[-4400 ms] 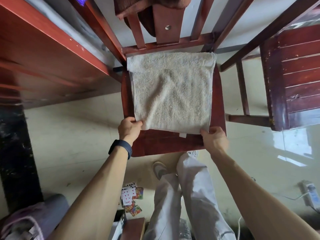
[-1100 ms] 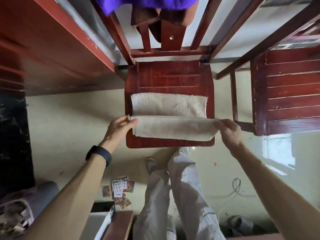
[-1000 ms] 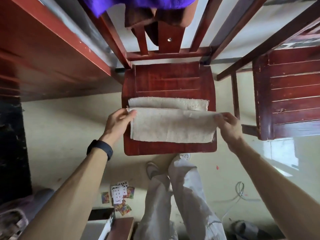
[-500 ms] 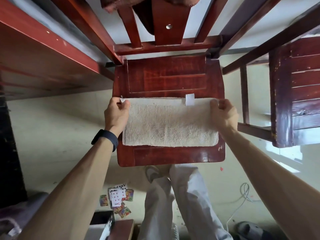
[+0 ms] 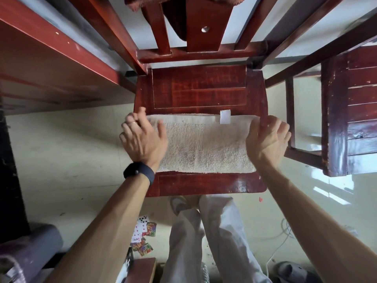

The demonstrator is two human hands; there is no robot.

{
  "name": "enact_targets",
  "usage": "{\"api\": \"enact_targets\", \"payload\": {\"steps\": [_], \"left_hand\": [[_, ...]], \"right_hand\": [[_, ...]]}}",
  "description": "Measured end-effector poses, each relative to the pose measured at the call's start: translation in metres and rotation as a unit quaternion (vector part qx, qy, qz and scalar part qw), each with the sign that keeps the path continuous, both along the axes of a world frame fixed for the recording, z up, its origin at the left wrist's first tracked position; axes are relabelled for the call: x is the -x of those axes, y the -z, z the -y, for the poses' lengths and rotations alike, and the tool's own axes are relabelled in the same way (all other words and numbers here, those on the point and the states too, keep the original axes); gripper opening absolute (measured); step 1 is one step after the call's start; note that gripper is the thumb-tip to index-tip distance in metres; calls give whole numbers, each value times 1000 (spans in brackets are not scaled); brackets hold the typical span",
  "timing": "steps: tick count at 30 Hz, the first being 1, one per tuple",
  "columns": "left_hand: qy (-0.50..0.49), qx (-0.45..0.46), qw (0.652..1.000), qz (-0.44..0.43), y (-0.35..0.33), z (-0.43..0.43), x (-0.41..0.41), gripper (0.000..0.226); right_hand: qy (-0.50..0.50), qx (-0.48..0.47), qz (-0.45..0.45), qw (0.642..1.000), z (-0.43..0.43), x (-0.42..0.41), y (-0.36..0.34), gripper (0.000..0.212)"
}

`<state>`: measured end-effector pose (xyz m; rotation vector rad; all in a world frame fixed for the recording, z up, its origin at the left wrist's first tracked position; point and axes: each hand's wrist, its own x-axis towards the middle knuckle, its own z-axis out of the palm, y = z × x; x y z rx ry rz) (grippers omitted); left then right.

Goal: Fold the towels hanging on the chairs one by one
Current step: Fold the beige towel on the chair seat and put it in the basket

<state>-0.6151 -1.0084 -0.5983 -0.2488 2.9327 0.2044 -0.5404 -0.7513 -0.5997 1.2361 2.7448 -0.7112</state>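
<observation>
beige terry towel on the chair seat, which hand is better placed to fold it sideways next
Left, probably. The left hand lies over the left end of the folded beige terry towel, thumb on it. The right hand spreads mostly past the right end, over the red wooden chair seat.

Two chairs (image 5: pixel 200 90) (image 5: pixel 350 119), two towels (cream (image 5: pixel 204 148), brown (image 5: pixel 173 19)), two hands (image 5: pixel 142 139) (image 5: pixel 265 139)

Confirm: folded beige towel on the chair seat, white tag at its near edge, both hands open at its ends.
No: the head view shows the white tag at the far edge. The rest holds: folded beige towel on the chair seat, left hand and right hand open at its ends.
</observation>
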Motion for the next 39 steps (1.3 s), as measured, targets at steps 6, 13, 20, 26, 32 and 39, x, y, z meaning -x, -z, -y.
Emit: {"api": "enact_targets", "payload": {"steps": [6,13,20,26,32,39], "left_hand": [[160,-54,985,37,31,-26,-61,67],[215,-25,975,47,50,-13,-35,73],[532,79,842,42,23,-71,48,59],[440,28,895,64,9,-120,8,74],[80,-137,987,22,-17,-64,-97,60],[-210,-273,924,168,-6,-29,-153,18]], "right_hand": [[-393,-47,74,915,39,-16,22,59],[-324,-74,100,938,29,-15,39,65],[-187,0,200,962,71,-123,-7,79],[-146,82,222,961,87,-108,-31,70],[35,196,155,968,62,-105,-27,44],[88,264,190,941,50,-111,-17,30]]}}
